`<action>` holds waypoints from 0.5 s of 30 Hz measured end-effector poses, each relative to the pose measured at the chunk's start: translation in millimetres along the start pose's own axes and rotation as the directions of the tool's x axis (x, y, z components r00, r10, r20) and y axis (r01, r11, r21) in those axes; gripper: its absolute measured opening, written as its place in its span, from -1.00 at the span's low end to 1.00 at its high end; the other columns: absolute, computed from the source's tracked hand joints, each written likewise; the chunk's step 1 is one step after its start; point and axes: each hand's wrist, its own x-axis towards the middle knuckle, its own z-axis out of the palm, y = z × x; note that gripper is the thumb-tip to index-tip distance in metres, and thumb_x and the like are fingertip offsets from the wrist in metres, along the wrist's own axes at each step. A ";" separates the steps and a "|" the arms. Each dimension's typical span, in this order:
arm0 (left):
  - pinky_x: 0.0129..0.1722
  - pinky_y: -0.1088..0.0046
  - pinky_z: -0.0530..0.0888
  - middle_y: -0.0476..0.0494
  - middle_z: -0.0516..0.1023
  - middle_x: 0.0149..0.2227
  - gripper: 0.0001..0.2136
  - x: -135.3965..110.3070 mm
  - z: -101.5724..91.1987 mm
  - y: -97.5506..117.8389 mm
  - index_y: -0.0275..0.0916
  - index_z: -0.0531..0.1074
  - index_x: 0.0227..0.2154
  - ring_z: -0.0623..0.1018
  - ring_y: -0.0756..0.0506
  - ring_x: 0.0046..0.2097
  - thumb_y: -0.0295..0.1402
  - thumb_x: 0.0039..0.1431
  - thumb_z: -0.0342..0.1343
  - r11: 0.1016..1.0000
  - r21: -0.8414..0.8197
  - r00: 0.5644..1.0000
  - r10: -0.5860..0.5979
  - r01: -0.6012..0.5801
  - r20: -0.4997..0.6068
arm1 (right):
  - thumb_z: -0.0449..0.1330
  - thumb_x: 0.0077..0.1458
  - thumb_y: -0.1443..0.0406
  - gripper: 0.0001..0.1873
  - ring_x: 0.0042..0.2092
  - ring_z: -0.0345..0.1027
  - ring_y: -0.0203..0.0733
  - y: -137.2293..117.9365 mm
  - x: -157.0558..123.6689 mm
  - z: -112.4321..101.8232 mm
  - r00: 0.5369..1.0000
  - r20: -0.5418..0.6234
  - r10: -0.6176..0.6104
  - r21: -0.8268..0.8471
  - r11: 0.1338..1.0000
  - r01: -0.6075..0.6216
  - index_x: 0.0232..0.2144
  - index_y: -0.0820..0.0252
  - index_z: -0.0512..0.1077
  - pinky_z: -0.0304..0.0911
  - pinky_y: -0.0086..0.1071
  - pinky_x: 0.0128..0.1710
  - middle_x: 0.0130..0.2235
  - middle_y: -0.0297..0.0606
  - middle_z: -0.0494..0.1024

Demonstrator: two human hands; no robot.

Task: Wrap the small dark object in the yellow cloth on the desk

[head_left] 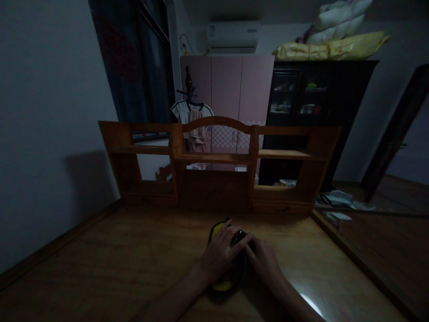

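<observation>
1. The left hand (217,251) lies over a black-and-yellow item (224,285), its fingers bent and reaching across the top; whether they grip or merely rest cannot be told.
2. The right hand (266,259) comes in from the other side, fingers curled in close to the left hand's fingertips, beside a glossy dark part (238,236) of the item. Their exact opening, and what they have hold of, is hidden in the dim light.
3. The black-and-yellow item is on the table (150,255), between and beneath the two hands; yellow shows at its near and far ends, with a dark rim around them.
4. A patch of bright glare sits on the table near the right forearm.
5. Along the table's far edge stands a wooden shelf unit (214,190), with an arched top in the middle and a low drawer at either side.
6. Beyond it hang light-coloured clothes (198,125), in front of a pink wardrobe (226,87).
7. Right of the wardrobe is a dark cabinet (348,91), topped by yellow bags (355,46) and a white bundle (340,22).
8. An air conditioner (233,36) is mounted above the wardrobe.
</observation>
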 end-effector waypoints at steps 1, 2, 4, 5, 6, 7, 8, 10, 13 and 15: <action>0.22 -0.01 0.25 -0.23 0.31 0.08 -0.46 -0.2 0.2 0.4 -0.11 0.06 0.26 0.32 -0.16 0.18 -0.46 0.24 -0.01 1.000 0.004 1.000 -0.012 0.012 -0.004 | 0.02 0.23 0.20 -0.68 -0.22 0.51 -0.02 -1.4 0.0 -0.9 1.000 -0.002 0.003 0.006 1.000 -0.003 -0.17 0.23 0.50 0.30 -0.31 -0.22 -0.23 -0.09 0.62; 0.22 0.01 0.26 -0.23 0.29 0.10 -0.46 -0.4 0.4 1.1 -0.09 0.06 0.27 0.30 -0.15 0.19 -0.48 0.25 -0.02 1.000 0.009 1.000 -0.026 0.026 -0.010 | 0.02 0.24 0.19 -0.68 -0.23 0.51 -0.03 -2.6 -0.1 -1.6 1.000 -0.002 0.003 0.019 1.000 -0.003 -0.18 0.22 0.51 0.30 -0.32 -0.24 -0.24 -0.11 0.62; 0.21 0.06 0.29 -0.23 0.26 0.13 -0.45 -0.4 0.6 2.7 -0.06 0.04 0.27 0.27 -0.16 0.22 -0.52 0.25 -0.04 0.999 0.022 0.998 -0.049 0.050 -0.027 | 0.02 0.23 0.18 -0.68 -0.24 0.51 -0.04 -4.7 -0.4 -2.4 1.000 -0.020 0.008 0.053 0.999 -0.006 -0.18 0.22 0.51 0.31 -0.32 -0.25 -0.25 -0.12 0.62; 0.20 0.06 0.30 -0.23 0.23 0.15 -0.44 -0.4 0.7 3.4 -0.05 0.04 0.27 0.25 -0.16 0.23 -0.54 0.24 -0.05 0.998 0.028 0.997 -0.062 0.063 -0.036 | 0.03 0.23 0.18 -0.68 -0.22 0.51 -0.03 -5.6 -0.7 -2.3 0.999 -0.030 0.011 0.076 0.997 -0.009 -0.17 0.22 0.50 0.32 -0.31 -0.23 -0.24 -0.12 0.62; 0.19 0.06 0.31 -0.23 0.21 0.16 -0.42 -0.4 0.7 4.0 -0.04 0.03 0.27 0.23 -0.17 0.24 -0.56 0.23 -0.05 0.996 0.033 0.996 -0.076 0.078 -0.045 | 0.04 0.22 0.17 -0.68 -0.19 0.50 -0.03 -6.3 -1.0 -2.1 0.999 -0.038 0.014 0.104 0.995 -0.010 -0.14 0.22 0.48 0.32 -0.29 -0.19 -0.21 -0.11 0.61; 0.19 0.06 0.32 -0.24 0.19 0.18 -0.40 -0.5 0.8 4.4 -0.03 0.02 0.27 0.21 -0.19 0.26 -0.58 0.22 -0.05 0.995 0.033 0.995 -0.088 0.090 -0.050 | 0.04 0.21 0.17 -0.67 -0.15 0.49 -0.02 -7.0 -1.3 -1.6 0.999 -0.041 0.019 0.136 0.991 -0.013 -0.09 0.21 0.46 0.33 -0.26 -0.14 -0.17 -0.11 0.60; 0.18 0.05 0.32 -0.24 0.17 0.19 -0.38 -0.7 1.0 4.6 -0.04 0.01 0.28 0.19 -0.20 0.27 -0.59 0.20 -0.06 0.995 0.028 0.994 -0.099 0.101 -0.052 | 0.04 0.21 0.18 -0.65 -0.10 0.47 -0.02 -7.6 -1.5 -1.0 0.999 -0.044 0.022 0.169 0.985 -0.015 -0.04 0.19 0.43 0.32 -0.23 -0.08 -0.11 -0.11 0.59; 0.18 0.04 0.32 -0.26 0.15 0.21 -0.35 -1.4 1.2 4.6 -0.07 -0.03 0.29 0.15 -0.22 0.29 -0.62 0.17 -0.07 0.994 0.005 0.992 -0.112 0.113 -0.059 | 0.05 0.19 0.21 -0.60 0.00 0.42 -0.01 -8.1 -1.5 0.5 0.999 -0.028 0.023 0.240 0.971 -0.016 0.05 0.16 0.37 0.28 -0.17 0.02 -0.01 -0.12 0.53; 0.20 0.03 0.29 -0.30 0.13 0.23 -0.29 -2.8 0.8 4.9 -0.16 -0.13 0.31 0.13 -0.22 0.30 -0.64 0.11 -0.10 0.991 -0.051 0.988 -0.130 0.126 -0.084 | 0.09 0.13 0.26 -0.51 0.09 0.34 -0.02 -7.0 -0.5 2.8 0.999 -0.003 0.032 0.339 0.940 -0.029 0.13 0.14 0.30 0.22 -0.11 0.11 0.09 -0.16 0.47; 0.21 0.04 0.28 -0.32 0.12 0.24 -0.28 -3.5 0.3 5.8 -0.22 -0.17 0.32 0.11 -0.23 0.31 -0.64 0.10 -0.11 0.985 -0.082 0.985 -0.157 0.151 -0.073 | 0.10 0.11 0.28 -0.48 0.11 0.33 -0.04 -6.1 0.2 3.9 0.999 0.014 0.032 0.401 0.915 -0.035 0.15 0.13 0.27 0.23 -0.10 0.12 0.10 -0.17 0.45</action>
